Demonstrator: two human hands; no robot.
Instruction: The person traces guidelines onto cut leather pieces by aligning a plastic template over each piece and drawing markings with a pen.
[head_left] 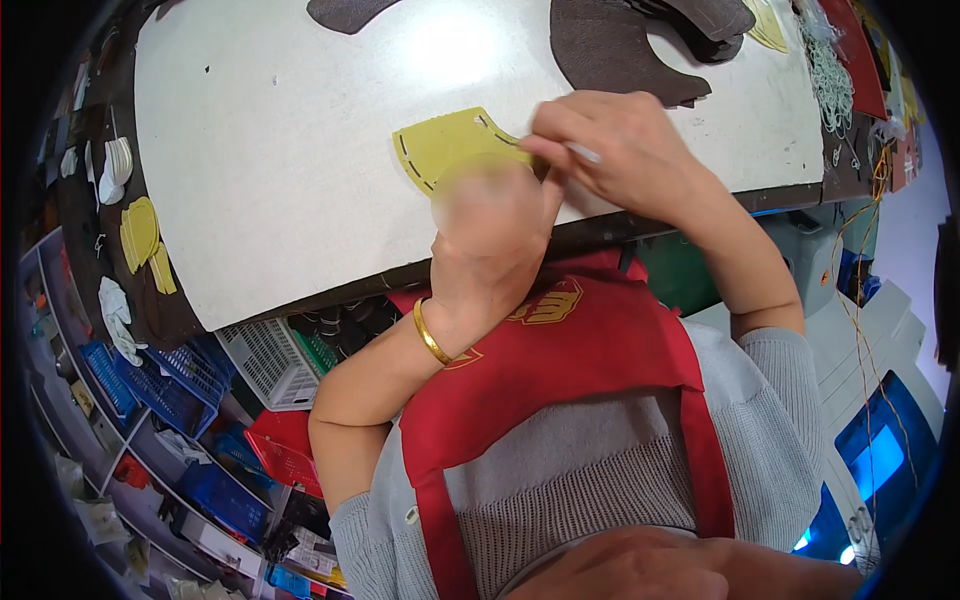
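On the white table (270, 180) lies a yellow pattern (440, 142), which could slip if the left hand (490, 225), too blurred to tell spread or pinching, presses lightly. The pen-like stick (583, 153), pinched by the right hand (632, 145), might skid if tilted.

Bright pic, strong glare top ctr. on white tabletop (290, 150), L hand (488, 212) v. blurry — fisheye bend, blk edges
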